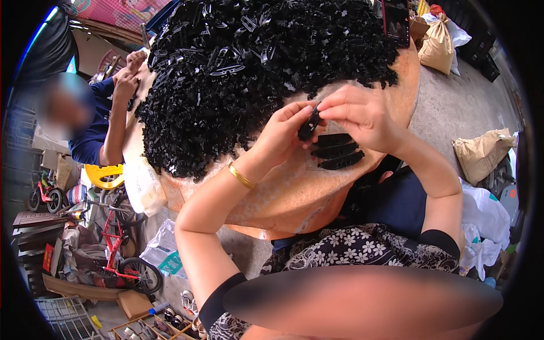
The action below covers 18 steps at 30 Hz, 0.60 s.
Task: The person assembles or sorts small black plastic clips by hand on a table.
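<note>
My left hand (283, 129) is closed on one end of a small black plastic clip (307, 128), which is tilted between my two hands above the table. The fingertips of my right hand (361, 115) pinch the clip's upper end; the exact parts under the fingers are hidden. Just below my hands, several curved black clips (338, 152) lie side by side in a short stack on the table. A large heap of loose black plastic pieces (226, 85) covers the table beyond my hands.
The round table (272, 212) has an orange-brown covering. A phone (396, 22) stands at the heap's far right. Another person's hands (127, 76) work at the left edge. A white plastic bag (144, 187) hangs there, beside a yellow stool (104, 175). Sacks (437, 45) stand on the floor at right.
</note>
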Each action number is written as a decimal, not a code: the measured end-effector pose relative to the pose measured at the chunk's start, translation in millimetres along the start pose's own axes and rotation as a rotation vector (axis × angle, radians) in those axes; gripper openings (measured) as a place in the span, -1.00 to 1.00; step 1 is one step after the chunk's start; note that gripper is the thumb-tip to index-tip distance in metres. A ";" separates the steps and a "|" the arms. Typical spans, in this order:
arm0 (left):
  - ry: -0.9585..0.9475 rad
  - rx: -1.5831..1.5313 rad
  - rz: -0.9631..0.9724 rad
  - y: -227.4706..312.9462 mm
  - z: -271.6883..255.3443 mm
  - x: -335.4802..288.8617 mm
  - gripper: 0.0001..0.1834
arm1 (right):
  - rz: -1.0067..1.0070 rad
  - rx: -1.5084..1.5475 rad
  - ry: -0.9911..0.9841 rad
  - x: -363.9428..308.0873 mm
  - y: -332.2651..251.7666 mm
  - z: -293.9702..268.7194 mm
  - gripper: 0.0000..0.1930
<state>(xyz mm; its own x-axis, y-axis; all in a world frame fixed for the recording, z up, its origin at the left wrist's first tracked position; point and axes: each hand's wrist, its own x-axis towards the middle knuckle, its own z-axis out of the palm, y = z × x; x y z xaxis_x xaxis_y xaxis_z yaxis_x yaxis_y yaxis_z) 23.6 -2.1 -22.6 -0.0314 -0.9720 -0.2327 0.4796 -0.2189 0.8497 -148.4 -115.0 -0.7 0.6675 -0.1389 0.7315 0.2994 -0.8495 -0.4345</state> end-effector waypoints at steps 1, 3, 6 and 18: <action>0.000 -0.001 0.000 0.4 0.5 -0.3 -0.70 | -0.058 -0.017 -0.030 -1.5 1.3 1.9 -0.84; 0.001 -0.046 -0.019 1.1 1.1 -1.8 -0.78 | -0.175 -0.050 -0.090 -4.5 3.4 5.7 -0.79; -0.038 0.056 -0.027 0.7 -4.8 -2.1 -0.78 | -0.203 -0.054 -0.102 -6.3 4.8 9.3 -0.77; 0.027 0.522 0.254 13.0 11.3 -8.8 -0.61 | 0.333 0.051 -0.058 -3.7 6.3 2.9 -0.69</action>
<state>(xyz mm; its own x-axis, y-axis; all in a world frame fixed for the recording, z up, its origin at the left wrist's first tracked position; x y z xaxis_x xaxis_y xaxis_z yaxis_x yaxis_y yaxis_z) 20.2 2.6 -4.2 0.0540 -0.9985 0.0027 -0.0269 0.0012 0.9996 -147.0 -118.4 -7.7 0.7715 -0.3742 0.5146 0.0908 -0.7357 -0.6711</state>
